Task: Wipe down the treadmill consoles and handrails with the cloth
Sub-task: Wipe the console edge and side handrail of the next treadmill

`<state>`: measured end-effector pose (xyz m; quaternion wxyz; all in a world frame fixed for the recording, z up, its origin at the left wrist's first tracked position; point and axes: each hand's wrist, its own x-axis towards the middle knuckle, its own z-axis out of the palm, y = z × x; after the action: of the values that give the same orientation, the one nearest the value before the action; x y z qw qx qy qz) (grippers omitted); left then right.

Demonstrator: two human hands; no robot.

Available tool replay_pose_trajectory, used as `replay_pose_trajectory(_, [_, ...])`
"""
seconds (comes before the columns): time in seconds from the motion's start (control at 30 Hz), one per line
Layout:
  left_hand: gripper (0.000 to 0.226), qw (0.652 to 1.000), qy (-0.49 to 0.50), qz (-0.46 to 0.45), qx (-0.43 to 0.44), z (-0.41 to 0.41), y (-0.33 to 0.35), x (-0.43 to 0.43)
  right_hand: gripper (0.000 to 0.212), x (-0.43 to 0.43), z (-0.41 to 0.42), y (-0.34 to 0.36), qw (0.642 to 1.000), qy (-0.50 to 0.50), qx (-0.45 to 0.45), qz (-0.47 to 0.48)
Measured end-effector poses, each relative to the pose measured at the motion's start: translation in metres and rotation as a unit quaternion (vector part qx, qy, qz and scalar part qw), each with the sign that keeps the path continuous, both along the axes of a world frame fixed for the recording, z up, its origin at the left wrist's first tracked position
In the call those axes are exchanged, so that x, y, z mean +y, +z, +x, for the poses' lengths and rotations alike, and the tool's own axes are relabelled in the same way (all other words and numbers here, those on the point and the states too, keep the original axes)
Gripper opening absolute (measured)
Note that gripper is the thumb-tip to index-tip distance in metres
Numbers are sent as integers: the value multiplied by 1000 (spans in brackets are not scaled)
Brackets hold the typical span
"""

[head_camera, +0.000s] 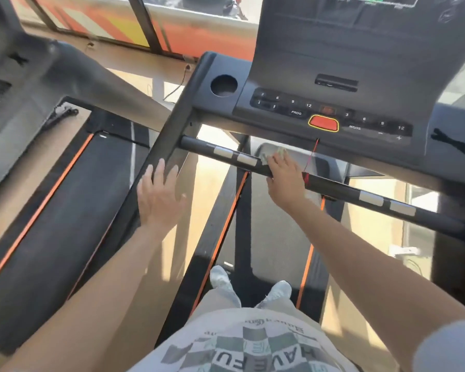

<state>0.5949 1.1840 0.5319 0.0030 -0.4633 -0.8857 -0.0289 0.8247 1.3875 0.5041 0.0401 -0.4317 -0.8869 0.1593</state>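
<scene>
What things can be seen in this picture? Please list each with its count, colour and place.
console: one, dark grey, top right
stop button: one, red, console middle
cup holder: one, black, console left
handrail: one, black, below console
grip sensors: four, silver, on handrail
cloth: one, pale, under right hand
second treadmill: one, black and orange, left
shoes: two, white, on belt
left hand: open, by side rail
right hand: on handrail

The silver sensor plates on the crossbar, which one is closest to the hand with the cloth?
The second plate from the left, just left of the right hand and cloth; the others sit farther off.
</scene>
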Motion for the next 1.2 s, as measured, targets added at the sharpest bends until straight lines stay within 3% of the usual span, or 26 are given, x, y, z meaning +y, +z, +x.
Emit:
replay_pose_trajectory(0.13, [90, 998, 16, -65, 21, -43, -9, -3, 77, -9, -20, 0, 999, 16, 33, 37])
replay_pose_trajectory(0.27, [98, 996, -3, -95, 2, -64, -23, -13, 57, 1, -29, 19, 989, 36, 143, 16])
replay_pose_trajectory(0.37, [97, 996, -12, -84, -1, -67, -26, -16, 23, 16, -28, 20, 990, 38, 136, 26])
replay_pose_trajectory(0.47, [95, 997, -8, -74, -1, -65, -26, -15, 26, 20, -24, 12, 993, 10, 116, -1])
replay_pose_trajectory(0.6, [91, 998, -4, -68, -8, -65, -27, -14, 19, 4, -57, 9, 990, -45, 126, 33])
replay_pose_trajectory(0.87, [90, 999, -6, -47, 2, -67, -34, -15, 13, -30, -152, 28, 983, 115, 144, -21])
replay_pose_trajectory(1.0, [87, 999, -2, -38, -6, -66, -34, -15, 15, -12, -147, 36, 983, 62, 172, 4])
replay_pose_trajectory(1.1, [89, 999, 9, -32, -10, -66, -35, -15, 27, 0, -142, 34, 990, 31, 134, -26])
replay_pose_trajectory(1.2, [91, 1000, 15, -22, -10, -66, -37, -15, 12, 1, -141, 24, 993, 68, 88, -38])
